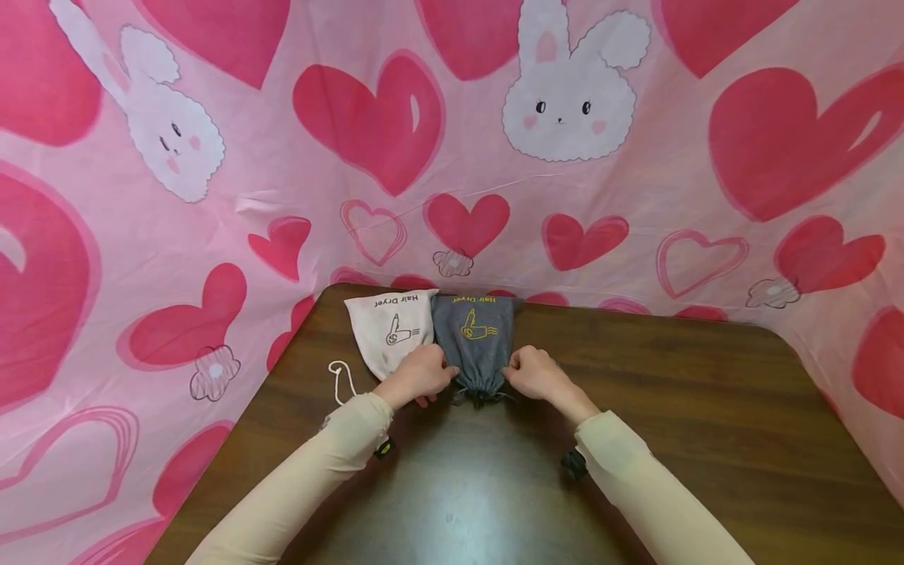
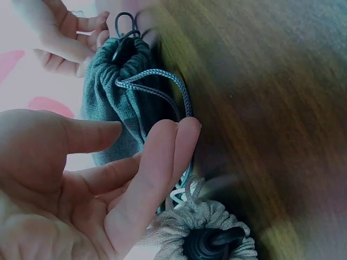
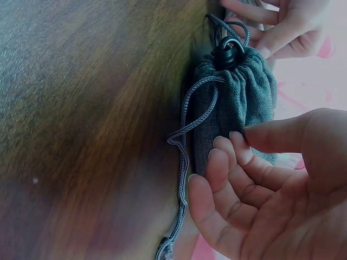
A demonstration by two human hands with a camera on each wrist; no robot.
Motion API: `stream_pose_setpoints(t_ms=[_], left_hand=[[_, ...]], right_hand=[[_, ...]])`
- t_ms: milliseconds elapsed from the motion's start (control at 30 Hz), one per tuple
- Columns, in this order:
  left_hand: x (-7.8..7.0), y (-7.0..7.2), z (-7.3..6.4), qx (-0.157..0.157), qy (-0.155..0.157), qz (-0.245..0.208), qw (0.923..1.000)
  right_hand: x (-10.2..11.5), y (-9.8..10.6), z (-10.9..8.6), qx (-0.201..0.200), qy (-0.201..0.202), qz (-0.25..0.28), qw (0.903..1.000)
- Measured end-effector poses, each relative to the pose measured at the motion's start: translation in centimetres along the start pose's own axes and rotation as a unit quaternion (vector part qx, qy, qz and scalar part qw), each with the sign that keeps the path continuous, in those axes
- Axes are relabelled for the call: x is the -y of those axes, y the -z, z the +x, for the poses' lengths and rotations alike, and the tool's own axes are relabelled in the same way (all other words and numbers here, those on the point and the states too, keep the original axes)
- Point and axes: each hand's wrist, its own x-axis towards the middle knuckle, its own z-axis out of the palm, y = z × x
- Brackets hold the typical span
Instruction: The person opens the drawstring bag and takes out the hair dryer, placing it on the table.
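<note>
Dark grey cloth drawstring bag (image 1: 480, 355) lies on the brown wooden table (image 1: 678, 377) between both hands, lengthwise away from the person, cinched mouth nearest. Left hand (image 1: 421, 370) is loose at one edge; right hand (image 1: 535, 372) is about equally close opposite, can't tell if it's pinching. Off-white cloth drawstring bag (image 1: 373, 329) crowds the left side, partly under that arm.

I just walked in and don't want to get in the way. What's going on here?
A person has both hands at a gray drawstring bag printed "Hair Dryer": the left hand at one side and the right hand at the other, near its gathered mouth. A pale bag with the same words lies right beside it. Both lie near the far edge of the wooden table, with their gathered mouths toward the person.
</note>
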Motion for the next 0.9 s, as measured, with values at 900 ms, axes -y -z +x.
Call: stream_pose_setpoints(t_ms=[900], left_hand=[[-2.2, -0.5, -1.1, 0.003, -0.001, -0.026, 0.9997]], right_hand=[[1.0, 1.4, -1.8, 0.011, -0.016, 0.061, 0.9979]])
